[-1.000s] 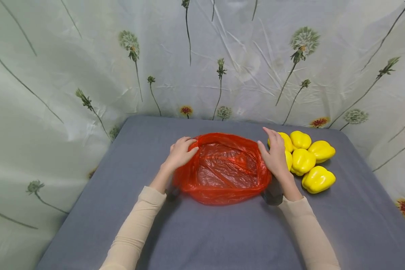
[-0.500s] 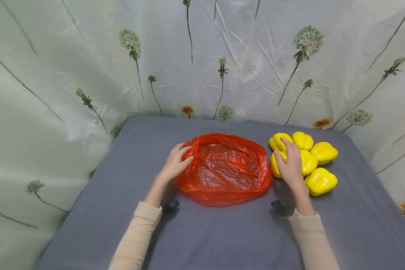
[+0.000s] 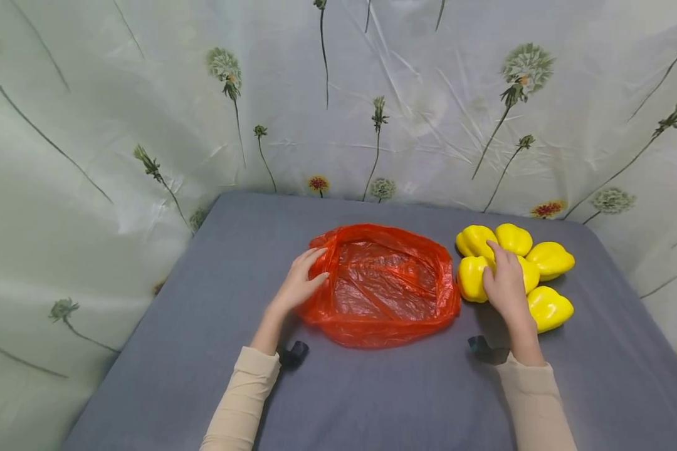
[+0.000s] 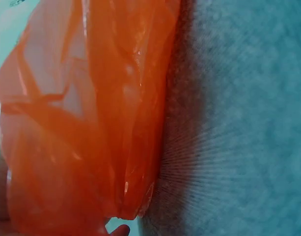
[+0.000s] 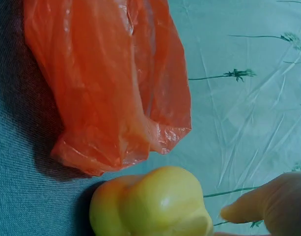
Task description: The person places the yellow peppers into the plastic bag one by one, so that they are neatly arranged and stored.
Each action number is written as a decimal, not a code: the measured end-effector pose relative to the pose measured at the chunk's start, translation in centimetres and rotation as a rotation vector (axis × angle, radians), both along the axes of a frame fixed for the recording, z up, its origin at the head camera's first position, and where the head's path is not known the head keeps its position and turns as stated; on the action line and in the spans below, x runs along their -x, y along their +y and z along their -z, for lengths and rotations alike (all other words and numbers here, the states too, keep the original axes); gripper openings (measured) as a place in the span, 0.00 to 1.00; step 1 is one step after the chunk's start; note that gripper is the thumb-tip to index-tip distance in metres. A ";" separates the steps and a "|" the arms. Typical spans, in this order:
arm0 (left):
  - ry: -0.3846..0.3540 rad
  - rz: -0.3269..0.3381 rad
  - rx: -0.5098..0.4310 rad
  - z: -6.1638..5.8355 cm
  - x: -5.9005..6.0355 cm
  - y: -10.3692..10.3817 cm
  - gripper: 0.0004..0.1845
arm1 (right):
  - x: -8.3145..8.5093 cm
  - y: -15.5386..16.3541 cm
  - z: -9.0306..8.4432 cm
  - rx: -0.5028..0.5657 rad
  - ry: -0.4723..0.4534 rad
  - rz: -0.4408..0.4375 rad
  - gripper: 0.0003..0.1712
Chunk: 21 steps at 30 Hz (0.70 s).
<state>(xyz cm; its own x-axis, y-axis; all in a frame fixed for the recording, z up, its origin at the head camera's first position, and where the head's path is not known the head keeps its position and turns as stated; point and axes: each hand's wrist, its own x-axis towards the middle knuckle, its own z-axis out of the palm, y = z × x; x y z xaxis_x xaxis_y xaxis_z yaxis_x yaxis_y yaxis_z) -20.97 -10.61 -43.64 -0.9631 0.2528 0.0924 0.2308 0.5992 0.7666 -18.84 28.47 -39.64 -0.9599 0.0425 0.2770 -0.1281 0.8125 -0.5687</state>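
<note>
A thin red plastic bag (image 3: 367,332) stands on the grey-covered table with its mouth spread wide and facing up. At its left side is my left hand (image 3: 296,287), thumb and fingers apart along the rim; in the left wrist view the bag (image 4: 101,123) covers much of that hand. To the bag's right, my right hand (image 3: 508,285) reaches over a group of yellow bell peppers, fingers apart. The nearest bell pepper (image 3: 472,279) lies just left of its thumb. In the right wrist view, that bell pepper (image 5: 150,201) sits below the bag, near a fingertip. Contact is unclear.
Several more yellow peppers lie close together, including one at the back (image 3: 514,239) and one at the front right (image 3: 550,309). A pale curtain (image 3: 293,94) with dandelion prints hangs behind the table (image 3: 372,401). Dark wrist-camera mounts (image 3: 294,354) sit under both wrists.
My right hand has left the bag's right rim and moved right, over the peppers. My left hand has stayed by the bag's left side, and the bag stands much as before.
</note>
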 end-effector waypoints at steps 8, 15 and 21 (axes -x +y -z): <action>-0.025 -0.006 0.002 0.5 0.0 0.1 0.29 | 0.2 0.1 0.5 -0.077 -0.110 -0.037 0.33; -0.065 -0.023 -0.017 0.8 -0.4 0.4 0.28 | 0.0 -0.2 0.4 -0.075 -0.149 -0.027 0.34; -0.089 -0.027 -0.012 1.1 -0.4 0.4 0.27 | -0.2 -0.5 0.2 -0.087 -0.250 -0.049 0.36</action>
<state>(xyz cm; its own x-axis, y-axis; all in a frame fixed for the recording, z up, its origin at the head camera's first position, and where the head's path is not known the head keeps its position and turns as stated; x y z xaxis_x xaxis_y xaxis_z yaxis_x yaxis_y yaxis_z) -20.58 -10.23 -44.71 -0.9742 0.2257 0.0087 0.1449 0.5948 0.7907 -18.67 27.97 -39.84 -0.9993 -0.0189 0.0314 -0.0323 0.8562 -0.5156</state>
